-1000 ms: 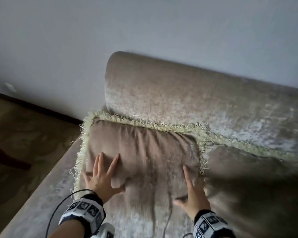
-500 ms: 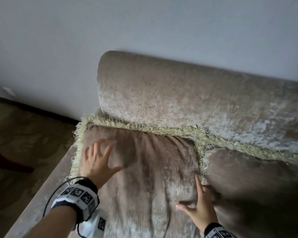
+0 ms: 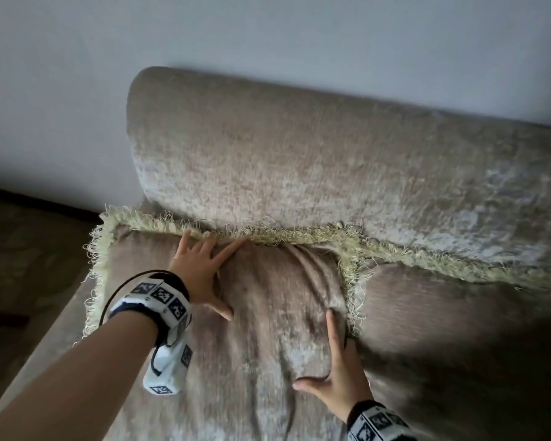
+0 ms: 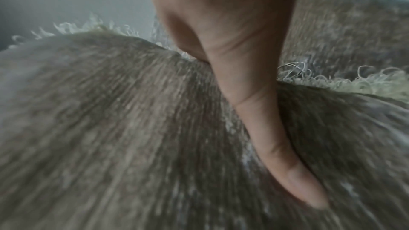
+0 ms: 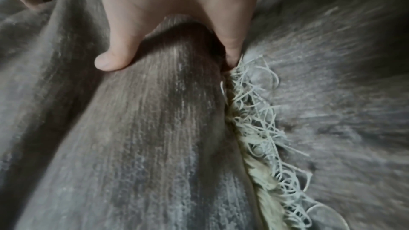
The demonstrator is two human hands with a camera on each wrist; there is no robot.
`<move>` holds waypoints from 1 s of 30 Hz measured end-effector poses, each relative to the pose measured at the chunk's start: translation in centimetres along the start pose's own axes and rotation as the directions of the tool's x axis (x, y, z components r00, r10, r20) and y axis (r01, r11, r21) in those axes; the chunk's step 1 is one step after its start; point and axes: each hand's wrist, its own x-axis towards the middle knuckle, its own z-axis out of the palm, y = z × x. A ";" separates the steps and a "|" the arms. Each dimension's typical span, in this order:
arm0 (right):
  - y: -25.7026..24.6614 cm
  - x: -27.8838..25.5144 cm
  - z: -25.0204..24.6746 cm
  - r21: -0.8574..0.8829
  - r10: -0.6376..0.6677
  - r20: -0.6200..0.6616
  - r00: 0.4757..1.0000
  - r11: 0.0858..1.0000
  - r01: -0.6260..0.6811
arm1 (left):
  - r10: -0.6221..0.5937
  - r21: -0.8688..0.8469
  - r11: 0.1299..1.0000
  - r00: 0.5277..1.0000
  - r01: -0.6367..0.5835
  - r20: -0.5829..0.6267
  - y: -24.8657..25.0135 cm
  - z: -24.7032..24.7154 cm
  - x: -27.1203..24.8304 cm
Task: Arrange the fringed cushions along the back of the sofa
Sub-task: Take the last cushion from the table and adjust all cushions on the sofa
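Since a second ago the left hand (image 3: 201, 265) has slid up the face of the left cushion (image 3: 268, 313), from around the middle to right at its top edge. So this looks like the smoothing and seating stage, not the carrying stage.

Nearest to the camera, the right hand (image 3: 337, 374) sits at the cushion's right edge. Its fingers are straight, the thumb spread out wide to the left, and the palm is flat against the fabric. In the right wrist view the thumb and a finger bracket a raised fold of fabric beside the fringe (image 5: 261, 125), but they press more than pinch as far as I can tell.

Further up, the left hand is flat with its fingers fanned apart, tips touching the fringe along the top edge. The left wrist view shows the thumb dug into the plush, so it's pushing in, not grabbing.

The cushion leans against the sofa back (image 3: 299, 148) at the sofa's left end, its top fringe tucked along the base of the backrest. Creases run down near its top right corner. The second cushion (image 3: 458, 313) is just to the right, edges touching, also against the back, though it's dark over there.

My guess is both are basically placed and only flattening those creases is left. Behind it all is a plain wall (image 3: 268, 33).
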 end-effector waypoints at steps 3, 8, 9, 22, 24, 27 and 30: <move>-0.4 -0.2 0.6 0.037 -0.007 -0.028 1.000 0.999 0.008 | 0.038 0.018 0.999 0.998 -0.037 -0.044 0.5 -0.5 -0.4; -1.5 -0.9 1.9 0.041 0.067 -0.105 0.992 0.997 -0.063 | 0.113 0.074 0.992 0.990 -0.107 -0.082 1.3 0.0 -1.5; -1.7 -1.1 1.9 0.042 0.069 -0.104 0.992 0.997 -0.065 | 0.122 0.092 0.990 0.983 -0.110 -0.141 1.2 0.3 -1.8; -12.1 2.7 -7.0 -0.281 -0.181 -0.066 0.981 0.947 0.155 | -0.290 -0.162 0.956 0.847 0.243 -0.444 -3.3 -4.1 -11.1; -14.5 3.7 -7.6 -0.345 -0.249 -0.020 0.968 0.911 0.227 | -0.392 -0.246 0.918 0.800 0.311 -0.454 -3.8 -4.2 -13.3; -17.9 5.5 -7.3 -0.414 -0.370 0.059 0.927 0.836 0.360 | -0.533 -0.347 0.842 0.733 0.412 -0.423 -4.4 -3.3 -16.8; -20.3 7.4 -6.6 -0.490 -0.449 0.053 0.892 0.767 0.415 | -0.638 -0.394 0.767 0.670 0.506 -0.380 -5.4 -2.2 -18.0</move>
